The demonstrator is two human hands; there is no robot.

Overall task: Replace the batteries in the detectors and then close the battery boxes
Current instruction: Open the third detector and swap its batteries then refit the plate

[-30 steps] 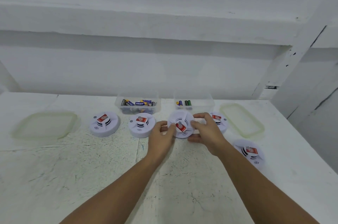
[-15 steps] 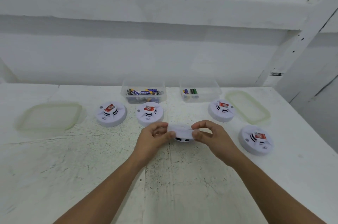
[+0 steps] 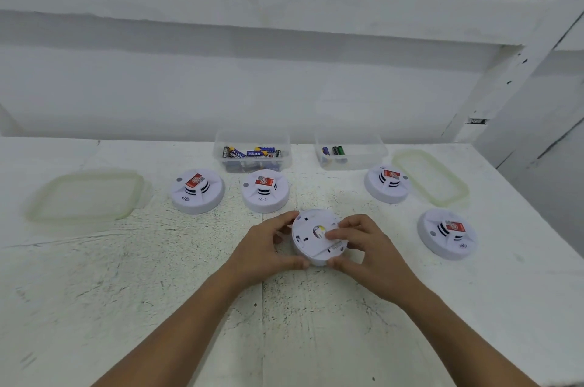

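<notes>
A round white detector (image 3: 311,239) is held above the table's middle, turned so its flat back faces me. My left hand (image 3: 268,249) grips its left rim, thumb below and fingers above. My right hand (image 3: 366,246) holds the right rim, with a fingertip on the back plate near its central hole. Several other detectors stand face up with red labels: one (image 3: 197,191) at the left, one (image 3: 265,190) beside it, one (image 3: 388,184) at the back right and one (image 3: 447,233) at the right. A clear box of batteries (image 3: 252,154) and a second box with few batteries (image 3: 350,154) stand at the back.
A pale green lid (image 3: 85,197) lies at the left and another lid (image 3: 431,176) at the back right. The white table (image 3: 158,307) meets a white wall behind the boxes. Its right edge drops off near the far-right detector.
Both hands lifted the detector from the back row, drew it toward me and flipped it over, so its back now faces up instead of its labelled front.
</notes>
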